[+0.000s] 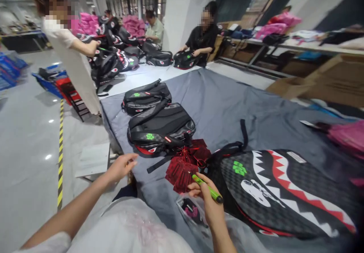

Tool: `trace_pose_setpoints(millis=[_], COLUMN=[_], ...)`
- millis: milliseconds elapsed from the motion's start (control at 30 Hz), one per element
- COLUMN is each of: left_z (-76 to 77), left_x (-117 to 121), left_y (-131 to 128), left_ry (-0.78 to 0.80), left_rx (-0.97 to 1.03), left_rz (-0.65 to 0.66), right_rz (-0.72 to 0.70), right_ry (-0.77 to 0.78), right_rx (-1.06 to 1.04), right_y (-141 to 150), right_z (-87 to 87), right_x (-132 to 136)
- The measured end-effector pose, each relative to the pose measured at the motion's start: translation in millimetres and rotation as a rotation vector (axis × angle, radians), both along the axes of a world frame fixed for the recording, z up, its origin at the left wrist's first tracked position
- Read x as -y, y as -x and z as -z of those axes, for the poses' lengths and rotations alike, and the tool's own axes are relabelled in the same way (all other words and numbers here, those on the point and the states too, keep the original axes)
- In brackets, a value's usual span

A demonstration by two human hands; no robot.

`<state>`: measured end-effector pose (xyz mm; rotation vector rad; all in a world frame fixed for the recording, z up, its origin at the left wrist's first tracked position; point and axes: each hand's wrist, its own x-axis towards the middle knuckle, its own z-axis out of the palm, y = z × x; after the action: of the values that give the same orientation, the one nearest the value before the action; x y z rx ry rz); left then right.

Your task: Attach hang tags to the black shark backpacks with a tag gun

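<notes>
Landmark: the shark-print backpack (287, 169), lying on the cloth-covered surface (222, 105). The right hand (210, 203) grips a green pen-shaped tool (209, 190) just left of the landmark, tip toward the red tags (179, 175). The left hand (123, 167) is empty, fingers loosely curled, well left of the landmark.

Hazards:
1. Marking. Whether the tool's tip is covered cannot be determined. If bare, careless contact could mark or scratch a tag or the landmark.
2. Tangling. The tags lie in a loose heap left of the landmark, with thin strings (184, 153) crossing over them. Lifting 1 tag by its string could drag others or tighten a knot.
3. Dragging. The nearer black backpack (167, 120) lies left of the landmark, beyond the tags; its loose strap (157, 164) ends beside the heap. Shifting this backpack could scatter the tags.
</notes>
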<state>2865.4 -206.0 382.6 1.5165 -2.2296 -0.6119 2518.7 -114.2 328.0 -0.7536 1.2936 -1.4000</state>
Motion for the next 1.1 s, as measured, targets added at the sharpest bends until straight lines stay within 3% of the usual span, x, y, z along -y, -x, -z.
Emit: trace_pose_setpoints(millis=[133, 233, 367, 433, 533, 633, 767, 867, 1000, 1100], left_z=[-18.1, -14.0, 1.4, 7.2, 11.7, 12.7, 15.1, 13.3, -9.0, -45.8], left_x=[147, 241, 318, 342, 364, 370, 366, 365, 360, 345], left_y=[33, 90, 185, 225, 266, 285, 290, 287, 267, 232], left_ry=[0.115, 0.149, 0.382, 0.455, 0.473, 0.557, 0.718, 0.81, 0.942, 1.03], left_rx=[0.141, 0.225, 0.466, 0.549, 0.577, 0.664, 0.876, 0.915, 0.912, 0.847], left_rz=[0.316, 0.717, 1.42, 1.632, 1.787, 1.879, 1.975, 1.911, 1.768, 1.645], right_rz=[0.318, 0.477, 0.648, 0.72, 0.751, 0.752, 0.832, 0.835, 0.851, 0.868], right_ry=[-0.101, -0.114, -0.157, -0.199, -0.255, -0.184, -0.12, -0.121, -0.108, -0.058], right_rx=[-0.114, -0.219, -0.435, -0.422, -0.408, -0.513, -0.549, -0.414, -0.231, -0.249], right_y=[-32, -72, -135, -170, -219, -252, -261, -259, -271, -291], right_z=[19.0, 28.8, 38.2, 44.7, 58.7, 77.9, 108.7, 125.8, 126.6, 114.1], right_x=[22, 57, 101, 118, 140, 159, 172, 173, 170, 163])
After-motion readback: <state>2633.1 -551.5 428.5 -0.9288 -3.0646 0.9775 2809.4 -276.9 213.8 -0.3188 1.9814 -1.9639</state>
